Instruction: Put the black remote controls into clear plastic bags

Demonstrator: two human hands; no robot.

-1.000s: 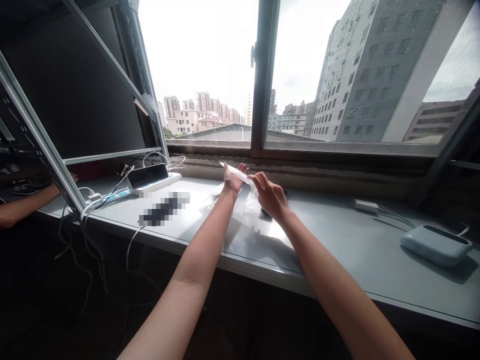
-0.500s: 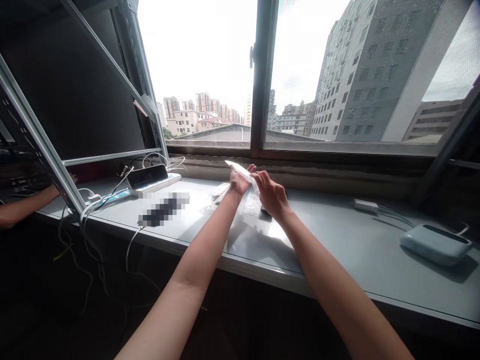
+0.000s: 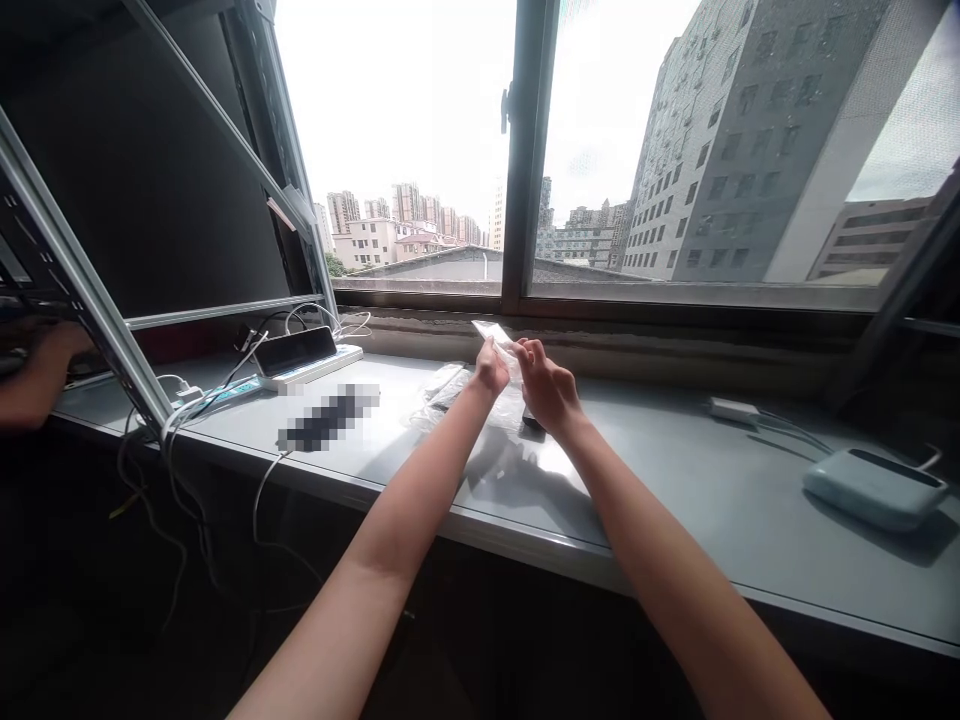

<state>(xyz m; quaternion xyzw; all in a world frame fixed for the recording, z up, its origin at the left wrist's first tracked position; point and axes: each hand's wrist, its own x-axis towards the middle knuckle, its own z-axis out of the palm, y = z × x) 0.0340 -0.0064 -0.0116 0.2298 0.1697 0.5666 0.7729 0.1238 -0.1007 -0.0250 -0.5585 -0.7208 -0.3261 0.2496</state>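
Note:
A small clear plastic bag (image 3: 491, 332) is held up between my two hands above the table, its pale corner pointing up and to the left. My left hand (image 3: 492, 368) is closed on its lower left part. The fingers of my right hand (image 3: 549, 385) are bent and pinch its right side. Whether anything lies inside the bag I cannot make out. Below and behind my wrists, more crumpled clear plastic (image 3: 442, 392) lies on the table. A small dark object (image 3: 532, 424) shows partly under my right hand; its kind is hidden.
On the grey table (image 3: 675, 480), a phone (image 3: 296, 353) leans on a white power strip at the left, among cables. A blurred-out dark item (image 3: 326, 422) lies nearer. At the right are a white adapter (image 3: 733, 411) and a blue-grey case (image 3: 874, 488). Another person's arm (image 3: 37, 380) is behind the metal frame.
My left hand has shifted slightly right and its spread fingers have closed on the bag. The bag has moved right with it. The other person's arm at far left has drawn back left.

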